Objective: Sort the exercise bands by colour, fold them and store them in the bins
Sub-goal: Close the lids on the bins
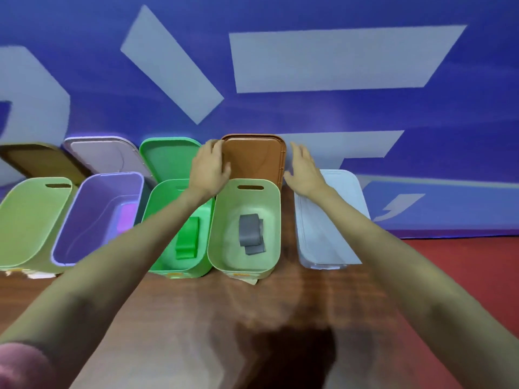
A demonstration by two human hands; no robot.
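With grey band (250,233) folded in the pale green bin (271,220), our left hand (209,167) grips the brown lid (254,160), right hand (304,171) spread beside it; next we likely lower it on.

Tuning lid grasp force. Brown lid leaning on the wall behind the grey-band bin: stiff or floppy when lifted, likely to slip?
The brown lid looks like thin moulded plastic with a raised rim, so probably stiff and light. It only leans on the wall, so it may slide or tip. The left hand grips one edge.
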